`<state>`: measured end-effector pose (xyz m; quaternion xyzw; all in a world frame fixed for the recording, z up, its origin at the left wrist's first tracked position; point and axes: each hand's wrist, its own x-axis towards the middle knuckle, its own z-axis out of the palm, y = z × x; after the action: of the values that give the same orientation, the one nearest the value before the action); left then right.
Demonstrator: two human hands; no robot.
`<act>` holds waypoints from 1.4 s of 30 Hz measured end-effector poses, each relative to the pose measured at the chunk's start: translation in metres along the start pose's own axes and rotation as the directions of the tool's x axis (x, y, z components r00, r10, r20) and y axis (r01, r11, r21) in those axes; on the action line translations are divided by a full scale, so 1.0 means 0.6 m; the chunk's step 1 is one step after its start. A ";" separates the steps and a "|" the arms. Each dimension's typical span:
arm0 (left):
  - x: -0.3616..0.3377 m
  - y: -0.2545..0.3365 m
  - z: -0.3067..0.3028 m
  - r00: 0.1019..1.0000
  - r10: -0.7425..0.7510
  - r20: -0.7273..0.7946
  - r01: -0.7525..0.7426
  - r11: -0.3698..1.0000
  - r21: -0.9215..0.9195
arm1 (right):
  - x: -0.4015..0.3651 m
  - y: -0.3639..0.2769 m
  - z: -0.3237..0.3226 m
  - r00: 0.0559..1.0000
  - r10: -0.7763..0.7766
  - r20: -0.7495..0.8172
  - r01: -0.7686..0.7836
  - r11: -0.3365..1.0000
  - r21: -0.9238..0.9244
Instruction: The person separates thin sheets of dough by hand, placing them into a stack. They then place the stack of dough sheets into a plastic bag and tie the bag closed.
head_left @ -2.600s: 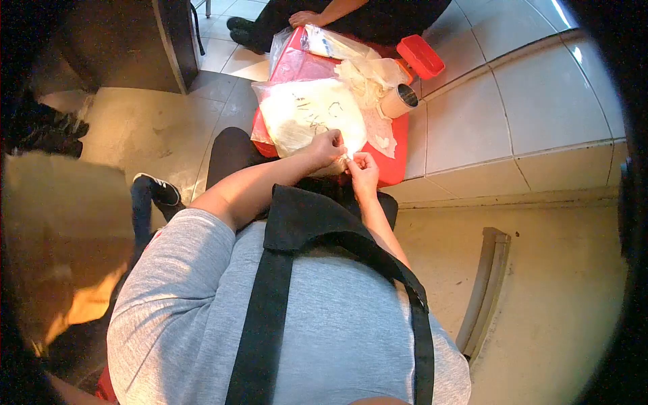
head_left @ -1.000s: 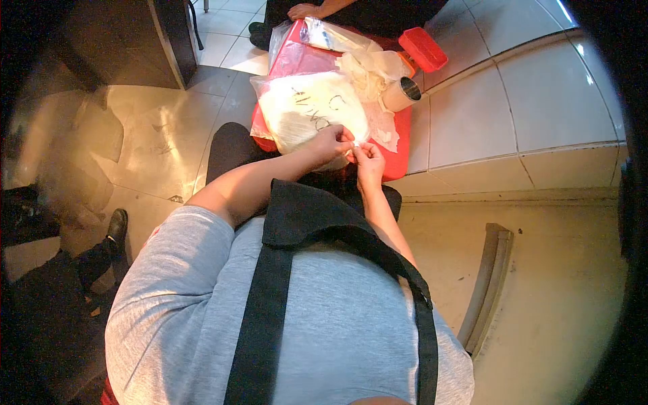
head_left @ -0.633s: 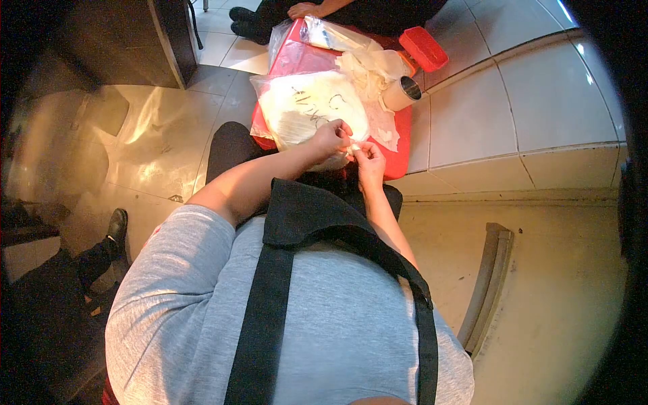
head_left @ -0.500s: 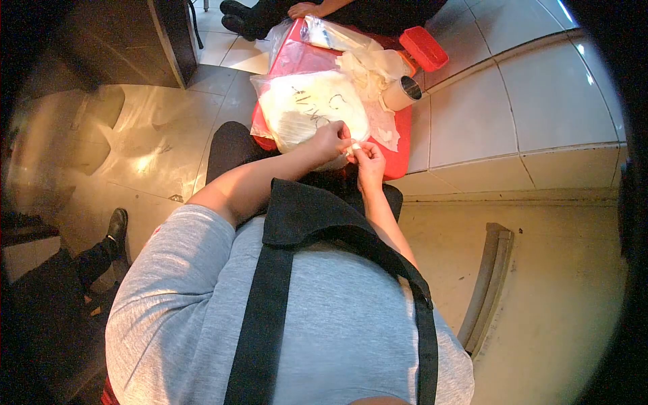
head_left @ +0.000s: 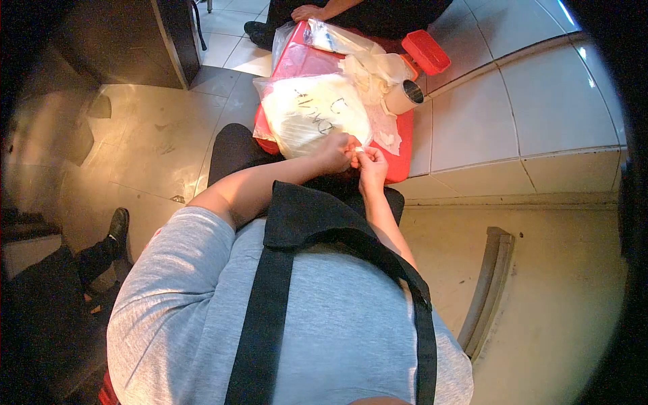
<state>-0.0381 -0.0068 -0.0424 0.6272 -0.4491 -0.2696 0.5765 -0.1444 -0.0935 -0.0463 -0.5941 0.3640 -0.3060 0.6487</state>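
My left hand (head_left: 333,152) and my right hand (head_left: 372,167) meet at the near edge of a red table (head_left: 399,156). Both are closed, fingertips pinched together around a small whitish piece (head_left: 358,150), too small to name. Just beyond my left hand lies a clear plastic bag (head_left: 304,108) with dark handwriting on it and something pale and layered inside. Thin pale sheets (head_left: 386,135) lie on the table past my right hand.
A metal cup (head_left: 403,96) stands at the table's right side, near crumpled pale wrapping (head_left: 368,74) and a red container (head_left: 426,52). Another plastic packet (head_left: 341,37) lies at the far end. A co-worker's hand (head_left: 309,13) rests there. A tiled ledge (head_left: 547,101) runs along the right.
My left hand has turned slightly and moved a little down, while my right hand stays close by. The co-worker's feet have shifted at the far end.
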 end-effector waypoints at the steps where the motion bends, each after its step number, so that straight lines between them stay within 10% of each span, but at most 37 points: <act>1: 0.002 -0.006 0.001 0.998 -0.051 0.038 0.053 0.997 -0.058 | -0.001 -0.001 0.002 1.000 -0.011 -0.009 0.011 1.000 0.000; 9: 0.018 -0.033 -0.012 0.964 -0.209 0.163 0.247 0.930 -0.272 | -0.002 -0.002 0.004 0.998 -0.043 0.044 0.042 0.999 0.025; 22: 0.017 -0.016 -0.015 0.994 -0.086 0.061 0.084 0.996 0.032 | 0.005 0.007 -0.004 0.992 0.110 0.064 -0.119 0.981 0.157; 33: 0.021 -0.011 -0.013 0.995 -0.087 0.056 0.074 0.976 0.205 | -0.001 -0.006 -0.002 0.969 -0.244 0.036 0.233 0.859 -0.456; 42: 0.033 -0.035 -0.004 0.917 -0.278 0.285 0.372 0.856 -0.360 | 0.011 0.004 -0.014 0.978 -0.197 0.069 0.208 0.909 -0.361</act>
<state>-0.0218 -0.0242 -0.0588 0.5261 -0.3318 -0.5197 0.5858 -0.1479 -0.1035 -0.0494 -0.7437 0.3409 -0.2891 0.4970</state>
